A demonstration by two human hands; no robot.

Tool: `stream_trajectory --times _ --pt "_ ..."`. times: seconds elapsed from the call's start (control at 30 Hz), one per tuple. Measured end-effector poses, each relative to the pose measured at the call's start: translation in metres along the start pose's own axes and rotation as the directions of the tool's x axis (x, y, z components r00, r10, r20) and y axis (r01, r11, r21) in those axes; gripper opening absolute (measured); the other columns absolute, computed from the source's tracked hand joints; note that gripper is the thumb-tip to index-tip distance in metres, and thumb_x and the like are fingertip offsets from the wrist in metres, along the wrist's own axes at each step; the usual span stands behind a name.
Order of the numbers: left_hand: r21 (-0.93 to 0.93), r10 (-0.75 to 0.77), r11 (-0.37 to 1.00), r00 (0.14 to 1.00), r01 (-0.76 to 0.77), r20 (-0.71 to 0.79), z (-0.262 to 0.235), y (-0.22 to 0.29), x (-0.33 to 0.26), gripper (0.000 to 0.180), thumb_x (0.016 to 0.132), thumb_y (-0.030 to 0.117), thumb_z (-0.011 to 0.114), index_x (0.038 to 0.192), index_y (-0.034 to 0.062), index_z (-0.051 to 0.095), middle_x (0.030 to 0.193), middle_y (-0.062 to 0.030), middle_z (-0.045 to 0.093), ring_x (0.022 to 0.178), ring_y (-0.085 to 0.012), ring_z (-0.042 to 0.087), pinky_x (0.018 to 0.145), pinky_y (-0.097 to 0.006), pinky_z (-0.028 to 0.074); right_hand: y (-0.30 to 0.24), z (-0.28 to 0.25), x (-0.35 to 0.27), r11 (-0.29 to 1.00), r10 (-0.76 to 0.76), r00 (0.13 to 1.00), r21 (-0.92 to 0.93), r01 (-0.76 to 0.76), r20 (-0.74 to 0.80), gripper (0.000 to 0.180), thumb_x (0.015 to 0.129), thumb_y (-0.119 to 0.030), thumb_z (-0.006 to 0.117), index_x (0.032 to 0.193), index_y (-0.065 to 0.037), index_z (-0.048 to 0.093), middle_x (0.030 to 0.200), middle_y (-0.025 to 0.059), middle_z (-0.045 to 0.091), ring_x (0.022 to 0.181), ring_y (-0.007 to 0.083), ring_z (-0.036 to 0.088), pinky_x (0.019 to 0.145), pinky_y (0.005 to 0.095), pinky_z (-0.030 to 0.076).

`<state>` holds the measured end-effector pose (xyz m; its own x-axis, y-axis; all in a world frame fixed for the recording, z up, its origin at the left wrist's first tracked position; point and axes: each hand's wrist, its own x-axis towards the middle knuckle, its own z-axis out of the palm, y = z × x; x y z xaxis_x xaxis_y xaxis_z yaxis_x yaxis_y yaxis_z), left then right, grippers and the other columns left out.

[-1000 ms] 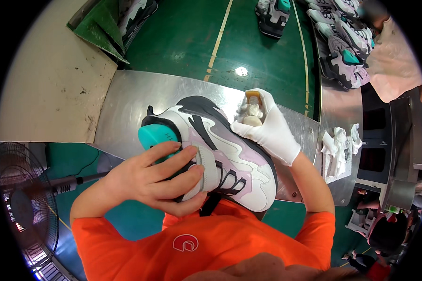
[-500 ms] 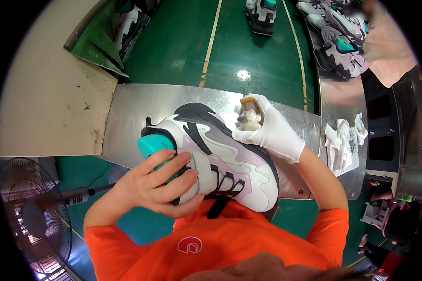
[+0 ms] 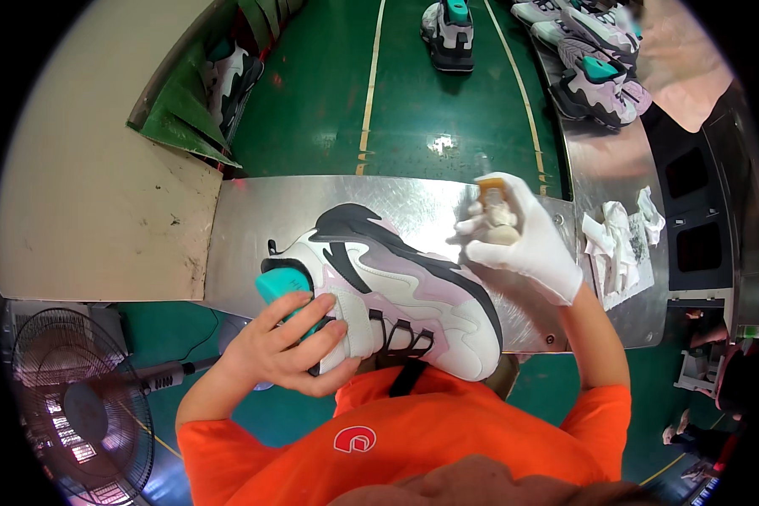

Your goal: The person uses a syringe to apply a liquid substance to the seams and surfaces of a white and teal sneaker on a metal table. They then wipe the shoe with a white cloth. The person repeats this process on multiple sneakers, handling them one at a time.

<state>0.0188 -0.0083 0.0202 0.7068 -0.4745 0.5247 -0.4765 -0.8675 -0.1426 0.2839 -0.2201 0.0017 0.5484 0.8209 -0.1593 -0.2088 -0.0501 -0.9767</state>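
A white, lilac and black sneaker (image 3: 396, 287) lies on its side over the metal ledge, its toe pointing right. A teal shoe last (image 3: 283, 284) fills its collar. My bare left hand (image 3: 291, 344) grips the sneaker at the tongue and collar, fingers wrapped over the opening. In a white glove, my right hand (image 3: 531, 239) is raised right of the sole, apart from the sneaker. It is closed around a small yellow-brown block with an off-white lump (image 3: 499, 221); its exact kind I cannot make out.
A green conveyor belt (image 3: 337, 110) with another sneaker (image 3: 449, 35) runs beyond the metal ledge (image 3: 253, 202). More sneakers (image 3: 594, 80) are piled at the far right, above white cloths (image 3: 620, 249). A cream panel (image 3: 101, 185) and a fan (image 3: 84, 405) are on the left.
My right hand has moved off the sneaker's sole to the right, still holding the small block. My left hand keeps its grip on the sneaker. The whole view has shifted slightly.
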Motion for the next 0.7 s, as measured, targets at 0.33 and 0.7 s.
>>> stream_trajectory --times 0.33,0.7 --pt "-0.042 -0.092 0.995 0.995 0.094 0.041 -0.007 0.003 0.004 0.039 0.079 0.018 0.071 0.113 0.0287 0.056 0.12 -0.0078 0.063 0.104 -0.0237 0.062 0.085 -0.036 0.05 0.016 -0.019 -0.059 0.985 -0.171 0.926 -0.063 0.159 -0.336 0.078 0.069 0.004 0.074 0.137 -0.006 0.038 0.115 0.0109 0.052 0.104 0.0232 0.065 0.084 0.0324 0.056" --pt "-0.081 -0.119 0.989 0.992 0.121 0.035 -0.005 0.0 0.015 0.034 0.081 0.016 0.07 0.112 0.0233 0.06 0.121 -0.0093 0.066 0.105 -0.0234 0.062 0.086 -0.034 0.05 0.01 0.046 0.011 0.975 0.036 0.992 -0.213 -0.061 -0.119 0.081 0.067 -0.016 0.084 0.134 0.001 0.043 0.112 0.012 0.058 0.1 0.0173 0.059 0.084 0.0283 0.051"
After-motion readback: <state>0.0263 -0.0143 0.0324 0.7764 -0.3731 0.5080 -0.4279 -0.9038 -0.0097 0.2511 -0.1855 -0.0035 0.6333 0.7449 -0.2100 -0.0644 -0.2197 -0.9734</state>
